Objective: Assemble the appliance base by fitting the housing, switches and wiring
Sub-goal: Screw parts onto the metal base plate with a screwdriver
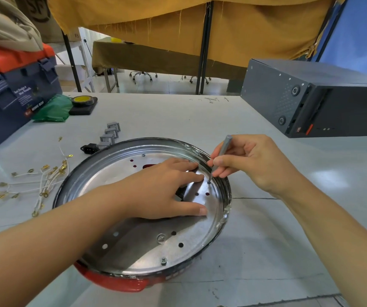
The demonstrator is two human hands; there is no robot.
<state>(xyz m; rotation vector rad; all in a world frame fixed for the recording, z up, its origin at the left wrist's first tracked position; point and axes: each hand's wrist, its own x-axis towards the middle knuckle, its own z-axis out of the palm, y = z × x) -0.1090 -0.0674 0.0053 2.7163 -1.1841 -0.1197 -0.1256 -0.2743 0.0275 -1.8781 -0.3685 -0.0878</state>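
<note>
The appliance base [147, 218] sits upside down on the pale tabletop [266, 251], close to the near edge, its round metal plate [151, 247] facing up inside a dark rim with a red housing [120, 284] showing below. The left hand [162, 189] lies flat on the plate, fingers spread and straight, pressing it down. The right hand [251, 165] pinches a slim grey screwdriver [221, 156], its tip standing on a screw [209, 182] near the far-right rim, just beside the left fingertips.

The plate looks thin, stiff and slick — likely to rock or turn under the driver unless held flat, so a palm in the middle is the sensible hold; the rim edges may be sharp. The small screw could easily tip or skate away.

Still loose on the tabletop to the left: the grey switches [111, 135], a black power socket [89, 149] and the white wires [38, 182] with brass terminals — soft, light, easily tangled, best taken by the terminals.
</note>
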